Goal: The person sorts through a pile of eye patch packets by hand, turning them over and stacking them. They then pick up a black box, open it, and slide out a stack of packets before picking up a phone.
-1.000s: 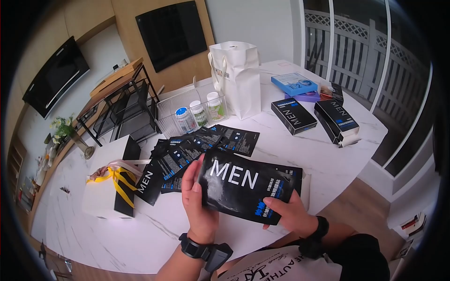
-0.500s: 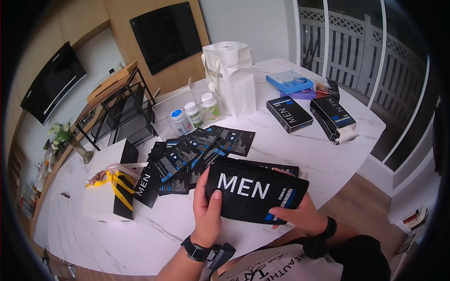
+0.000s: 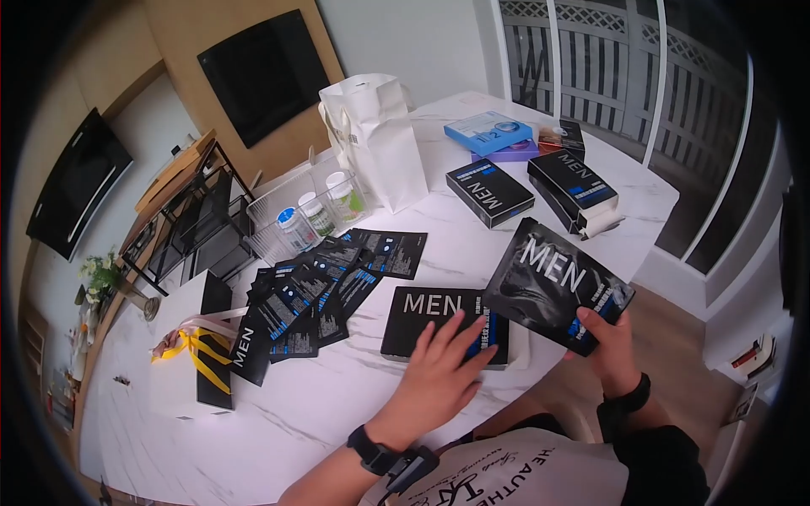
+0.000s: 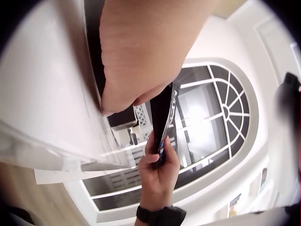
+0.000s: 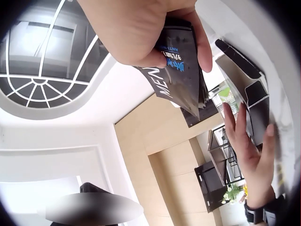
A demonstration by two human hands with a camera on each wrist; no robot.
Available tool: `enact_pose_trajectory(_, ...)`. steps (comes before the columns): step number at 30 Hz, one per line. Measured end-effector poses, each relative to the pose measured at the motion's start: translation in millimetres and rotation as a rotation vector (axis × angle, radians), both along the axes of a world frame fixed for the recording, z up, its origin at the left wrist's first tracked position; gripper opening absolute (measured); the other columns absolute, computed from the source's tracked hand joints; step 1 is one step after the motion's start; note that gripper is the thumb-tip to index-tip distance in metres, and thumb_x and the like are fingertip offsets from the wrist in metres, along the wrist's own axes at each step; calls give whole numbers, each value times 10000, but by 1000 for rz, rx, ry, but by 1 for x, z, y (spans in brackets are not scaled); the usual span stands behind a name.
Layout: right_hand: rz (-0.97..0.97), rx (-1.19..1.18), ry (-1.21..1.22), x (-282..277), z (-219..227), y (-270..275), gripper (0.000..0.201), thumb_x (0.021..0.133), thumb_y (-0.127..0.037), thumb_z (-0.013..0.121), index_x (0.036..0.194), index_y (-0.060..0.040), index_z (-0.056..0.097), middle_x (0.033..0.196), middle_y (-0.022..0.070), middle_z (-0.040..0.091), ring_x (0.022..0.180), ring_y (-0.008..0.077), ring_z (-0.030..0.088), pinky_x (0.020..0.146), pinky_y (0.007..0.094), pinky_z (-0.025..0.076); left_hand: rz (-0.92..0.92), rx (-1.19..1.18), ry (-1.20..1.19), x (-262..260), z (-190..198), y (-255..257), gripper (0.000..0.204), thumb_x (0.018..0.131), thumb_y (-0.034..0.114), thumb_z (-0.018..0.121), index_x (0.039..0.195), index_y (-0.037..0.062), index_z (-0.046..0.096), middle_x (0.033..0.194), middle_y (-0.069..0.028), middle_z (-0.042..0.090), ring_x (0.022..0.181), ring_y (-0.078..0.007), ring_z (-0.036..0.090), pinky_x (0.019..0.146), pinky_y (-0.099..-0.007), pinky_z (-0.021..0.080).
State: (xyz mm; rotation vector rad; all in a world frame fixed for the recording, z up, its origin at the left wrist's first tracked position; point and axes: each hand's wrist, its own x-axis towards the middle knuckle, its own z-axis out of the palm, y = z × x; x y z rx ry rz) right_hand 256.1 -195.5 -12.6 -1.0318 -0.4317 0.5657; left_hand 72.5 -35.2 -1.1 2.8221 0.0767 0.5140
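Note:
My right hand [image 3: 609, 341] pinches a stack of black "MEN" sachets [image 3: 540, 282] by its lower right corner, thumb on the printed front. Several sachet edges show behind the front one in the right wrist view, where the stack [image 5: 181, 70] sits between thumb and fingers. A black "MEN" box [image 3: 405, 325] lies flat at the table's near edge. Over its right half spreads my left hand [image 3: 434, 379], fingers extended and fingertips at the printed face. Part of the box is hidden under that hand.
Loose black sachets [image 3: 291, 308] lie fanned left of the box, beside a white gift box [image 3: 181, 379] with yellow ribbon. Behind stand a clear bin [image 3: 266, 228] of bottles and a white paper bag [image 3: 380, 152]. More black boxes [image 3: 489, 192] and a blue box [image 3: 488, 131] lie back right.
My left hand has let go of the sachets and moved down over the box. The right hand has carried the stack to the right, uncovering the box. The head view has shifted rightward.

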Motion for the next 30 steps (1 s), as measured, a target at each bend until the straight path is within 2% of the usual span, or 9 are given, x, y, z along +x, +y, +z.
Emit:
enact_pose_trajectory(3,-18,-52,139,9,-4,-8,281,759,-56,601,1026,-36,514,792,83,589,601,192,610,354,306,496,1,166,-69,19,-8,-13,367,719,120,600,1085,129,571,1294,-118,388,1231,-305,325,991,-481,263)
enact_pose_trajectory(6,31,-69,188,20,-9,-18,272,743,-61,599,1000,-41,514,777,84,589,566,198,603,332,307,479,-69,196,-45,30,-8,-18,326,742,103,546,1067,122,573,1250,-115,419,1211,-293,351,988,-473,272)
enact_pose_trajectory(7,62,-43,212,24,-11,-21,317,729,-48,586,1032,-7,499,789,108,599,537,220,607,315,315,479,-64,154,-43,31,-12,-19,312,744,98,514,1051,103,569,1205,-121,436,1180,-285,374,978,-474,287)
enact_pose_trajectory(8,54,-42,212,29,-13,-26,317,729,-48,586,1032,-7,499,789,108,599,537,220,607,315,315,479,-72,154,-44,30,-11,-19,312,744,98,514,1051,103,569,1205,-121,436,1180,-285,374,978,-474,287)
enact_pose_trajectory(10,329,-66,284,36,-18,-36,374,720,-31,576,1072,34,469,812,139,608,526,240,614,306,316,486,-36,104,-17,24,-6,-15,245,723,94,539,963,74,584,1146,-126,472,1111,-284,425,949,-424,334)
enact_pose_trajectory(11,378,-74,306,35,-15,-39,430,711,-20,577,1112,61,446,833,161,611,521,244,619,305,308,494,-42,-90,-159,26,-14,-10,184,682,47,574,865,54,585,1072,-124,509,1023,-284,472,880,-365,394)
enact_pose_trajectory(16,442,-222,294,41,-14,-40,444,712,-37,597,1120,51,448,846,150,611,537,227,622,312,300,495,-34,-164,-94,16,-2,-3,211,629,-24,616,821,62,607,1009,-96,528,957,-267,503,786,-321,436)
enact_pose_trajectory(22,472,-323,254,52,-8,-43,419,713,-59,626,1093,33,474,847,134,615,581,213,630,315,297,489,31,50,-179,23,-8,-6,221,620,16,628,831,81,632,990,-77,532,914,-244,518,757,-314,442)
enact_pose_trajectory(30,588,-479,178,49,1,-35,417,708,-118,663,1076,4,509,851,105,623,605,183,630,338,270,483,-57,-87,-128,11,2,0,183,629,23,613,789,104,652,848,-44,529,816,-228,519,682,-306,436)
